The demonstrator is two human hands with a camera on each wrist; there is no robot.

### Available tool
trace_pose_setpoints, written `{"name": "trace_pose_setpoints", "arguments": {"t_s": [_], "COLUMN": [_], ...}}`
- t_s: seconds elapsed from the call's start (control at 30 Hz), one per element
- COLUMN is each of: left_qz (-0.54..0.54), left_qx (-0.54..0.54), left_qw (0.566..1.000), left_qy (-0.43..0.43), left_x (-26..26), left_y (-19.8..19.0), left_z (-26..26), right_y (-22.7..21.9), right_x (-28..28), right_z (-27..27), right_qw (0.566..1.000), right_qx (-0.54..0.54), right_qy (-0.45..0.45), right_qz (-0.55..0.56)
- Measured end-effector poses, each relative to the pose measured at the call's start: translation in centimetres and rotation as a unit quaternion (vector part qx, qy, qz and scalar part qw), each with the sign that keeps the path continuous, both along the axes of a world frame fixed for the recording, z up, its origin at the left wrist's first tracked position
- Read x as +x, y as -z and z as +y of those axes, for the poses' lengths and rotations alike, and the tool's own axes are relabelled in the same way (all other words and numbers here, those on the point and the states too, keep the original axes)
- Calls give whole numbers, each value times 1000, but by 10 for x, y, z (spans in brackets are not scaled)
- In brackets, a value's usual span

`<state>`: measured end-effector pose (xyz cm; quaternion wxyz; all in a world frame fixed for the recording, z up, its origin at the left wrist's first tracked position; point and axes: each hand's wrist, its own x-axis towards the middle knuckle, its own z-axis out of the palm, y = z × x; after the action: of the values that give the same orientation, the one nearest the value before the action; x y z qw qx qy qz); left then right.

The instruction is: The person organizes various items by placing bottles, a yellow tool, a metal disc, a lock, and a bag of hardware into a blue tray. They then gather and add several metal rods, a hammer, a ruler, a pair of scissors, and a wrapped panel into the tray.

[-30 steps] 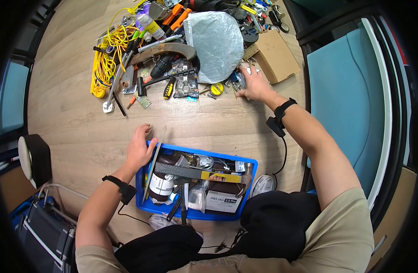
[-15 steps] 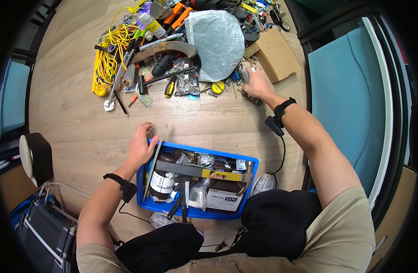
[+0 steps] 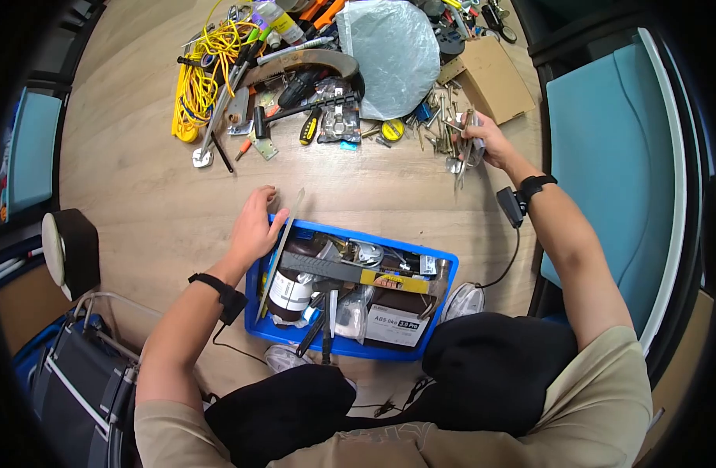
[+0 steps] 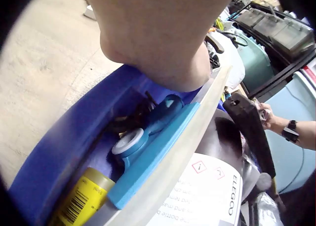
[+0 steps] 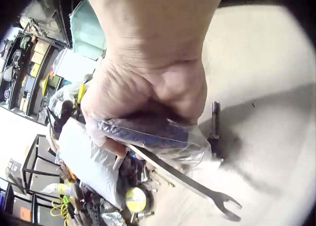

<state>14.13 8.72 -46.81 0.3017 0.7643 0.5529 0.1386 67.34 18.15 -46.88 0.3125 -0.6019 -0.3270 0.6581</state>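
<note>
Right hand (image 3: pixel 482 140), upper right of the head view, is clenched round a bundle of wrenches (image 3: pixel 465 152) in a clear plastic bag; the right wrist view shows the fingers wrapped over the bag (image 5: pixel 163 137) with one open-ended wrench (image 5: pixel 197 186) sticking out below, its jaw clear of the floor. Change against the two earlier head pictures: a second ago this hand lay flat among the loose parts by the cardboard box (image 3: pixel 494 78); half a second ago it had closed on something there; now the bundle is lifted off the wood floor (image 3: pixel 139 203) and the hand has drawn back toward the person, away from the pile. Judgement: the pick-up is done and the bundle looks to be in transit. Left hand (image 3: pixel 255 230) has not moved across the three pictures: it rests on the upper left corner of the blue bin (image 3: pixel 350 347), fingers relaxed, palm against the rim and against a long flat strip (image 3: pixel 284 242) leaning there; the left wrist view confirms the heel of the hand on the bin edge (image 4: pixel 59 137), grasping nothing. The bin holds a brown bottle (image 3: pixel 288 292), a boxed item labelled ABS-like (image 3: pixel 389 327) and a long black-and-yellow tool (image 3: pixel 350 274). Further out, top of frame: yellow cable (image 3: pixel 198 74), silver bag (image 3: pixel 397 54), mixed hand tools.
</note>
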Motion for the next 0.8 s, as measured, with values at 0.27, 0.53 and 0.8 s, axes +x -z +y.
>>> {"name": "trace_pose_setpoints", "arguments": {"t_s": [0.27, 0.53, 0.8], "left_qz": [23, 14, 26], "left_qx": [-21, -41, -89], "left_qw": [999, 999, 996], "left_qy": [21, 26, 19], "left_x": [-5, -39, -77], "left_y": [0, -22, -42], "left_z": [0, -9, -55], "right_y": [-65, -149, -89], "right_x": [-110, -278, -292], "right_z": [-55, -145, -203], "right_qw": [938, 629, 461], "right_qx": [-55, 287, 551], "right_qy": [-298, -717, -665], "right_qz": [170, -90, -202]}}
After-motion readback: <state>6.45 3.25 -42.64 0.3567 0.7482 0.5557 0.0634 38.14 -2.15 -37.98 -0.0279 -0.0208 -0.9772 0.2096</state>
